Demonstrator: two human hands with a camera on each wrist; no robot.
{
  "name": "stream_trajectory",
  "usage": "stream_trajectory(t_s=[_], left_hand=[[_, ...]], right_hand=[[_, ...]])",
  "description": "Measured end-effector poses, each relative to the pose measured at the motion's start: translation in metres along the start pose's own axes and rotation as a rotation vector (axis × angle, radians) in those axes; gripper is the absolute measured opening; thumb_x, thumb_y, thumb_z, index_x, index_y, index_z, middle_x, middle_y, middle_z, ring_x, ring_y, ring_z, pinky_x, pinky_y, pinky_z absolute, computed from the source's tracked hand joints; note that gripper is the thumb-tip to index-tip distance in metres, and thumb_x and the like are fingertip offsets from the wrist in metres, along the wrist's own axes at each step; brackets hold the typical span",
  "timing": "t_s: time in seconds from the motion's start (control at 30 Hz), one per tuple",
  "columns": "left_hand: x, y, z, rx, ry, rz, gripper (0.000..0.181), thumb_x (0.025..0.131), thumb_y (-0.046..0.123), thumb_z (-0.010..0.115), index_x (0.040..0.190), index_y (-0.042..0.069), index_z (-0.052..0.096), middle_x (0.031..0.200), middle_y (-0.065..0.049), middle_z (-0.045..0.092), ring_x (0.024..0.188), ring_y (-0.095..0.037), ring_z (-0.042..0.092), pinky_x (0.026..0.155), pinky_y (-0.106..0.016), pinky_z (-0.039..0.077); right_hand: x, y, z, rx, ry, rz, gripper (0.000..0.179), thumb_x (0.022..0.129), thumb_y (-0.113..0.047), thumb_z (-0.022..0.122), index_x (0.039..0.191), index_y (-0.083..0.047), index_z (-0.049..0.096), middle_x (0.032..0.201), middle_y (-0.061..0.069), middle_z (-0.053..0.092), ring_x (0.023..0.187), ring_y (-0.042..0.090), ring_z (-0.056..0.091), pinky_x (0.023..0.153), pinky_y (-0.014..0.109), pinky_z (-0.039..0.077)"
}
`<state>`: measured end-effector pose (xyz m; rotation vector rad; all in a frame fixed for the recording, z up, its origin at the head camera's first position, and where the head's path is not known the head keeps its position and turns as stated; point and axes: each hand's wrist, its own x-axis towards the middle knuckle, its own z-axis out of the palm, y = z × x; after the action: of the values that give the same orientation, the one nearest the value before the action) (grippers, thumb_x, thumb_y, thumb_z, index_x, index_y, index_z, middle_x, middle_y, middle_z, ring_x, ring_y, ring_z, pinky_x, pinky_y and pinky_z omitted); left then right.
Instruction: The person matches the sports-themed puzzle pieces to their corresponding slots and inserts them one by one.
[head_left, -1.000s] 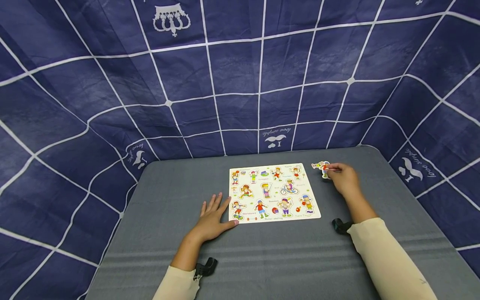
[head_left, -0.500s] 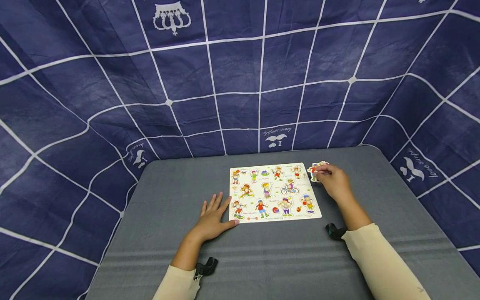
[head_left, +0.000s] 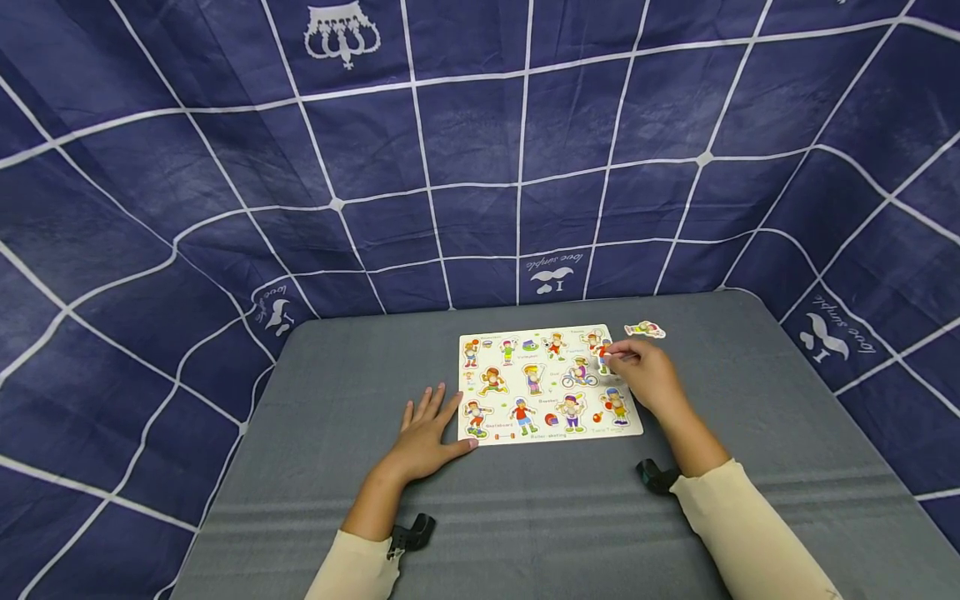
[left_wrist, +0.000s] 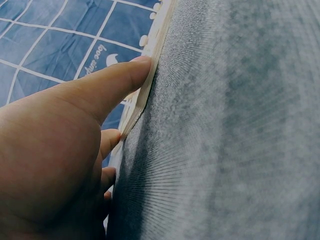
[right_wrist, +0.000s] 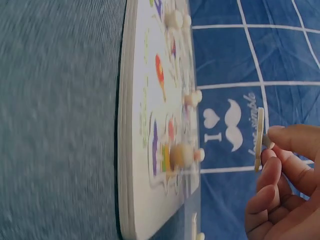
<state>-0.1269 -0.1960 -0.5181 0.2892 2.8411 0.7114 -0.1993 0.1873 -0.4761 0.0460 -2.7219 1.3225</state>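
A white knob puzzle board [head_left: 515,385] with cartoon sports figures lies on the table. My left hand [head_left: 422,446] rests at its left edge, fingers spread and thumb touching the near left corner. In the left wrist view the thumb [left_wrist: 117,82] lies along the board's edge [left_wrist: 159,47]. My right hand [head_left: 651,379] holds a figure-shaped puzzle piece [head_left: 602,357] over the board's right side. In the right wrist view, thumb and fingers pinch this thin piece [right_wrist: 259,142] by its knob, and it stands apart from the board. Its printed side is turned away there.
Another loose puzzle piece [head_left: 645,330] lies on the grey table cloth [head_left: 540,517] beyond the board's far right corner. Knobs [right_wrist: 181,156] stick up from pieces on the board. A dark blue curtain [head_left: 480,217] with white lines surrounds the table.
My right hand has carried the figure piece leftward, from beside the other loose piece to over the board's right side. That other piece is now uncovered. My left hand stays still.
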Motion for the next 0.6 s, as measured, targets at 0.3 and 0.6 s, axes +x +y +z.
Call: stream_trajectory(t_s=[0.3, 0.6], left_hand=[[0.0, 0.002, -0.001, 0.003, -0.002, -0.003, 0.093, 0.088, 0.067, 0.065, 0.162, 0.024, 0.028, 0.171, -0.01, 0.011, 0.16, -0.033, 0.001, 0.125, -0.062, -0.002], [-0.001, 0.003, -0.002, 0.005, -0.006, -0.004, 0.092, 0.088, 0.066, 0.065, 0.162, 0.024, 0.028, 0.171, -0.011, 0.011, 0.16, -0.034, 0.001, 0.125, -0.063, -0.002]], right_hand=[[-0.013, -0.014, 0.012, 0.033, -0.062, -0.001, 0.015, 0.093, -0.019, 0.071, 0.104, -0.009, 0.074, 0.093, 0.008, 0.068, 0.071, 0.011, 0.055, 0.061, 0.024, 0.045], [-0.022, -0.02, 0.03, 0.063, -0.14, -0.037, 0.011, 0.09, -0.013, 0.073, 0.1, -0.007, 0.075, 0.08, 0.004, 0.066, 0.066, 0.01, 0.054, 0.057, 0.023, 0.044]])
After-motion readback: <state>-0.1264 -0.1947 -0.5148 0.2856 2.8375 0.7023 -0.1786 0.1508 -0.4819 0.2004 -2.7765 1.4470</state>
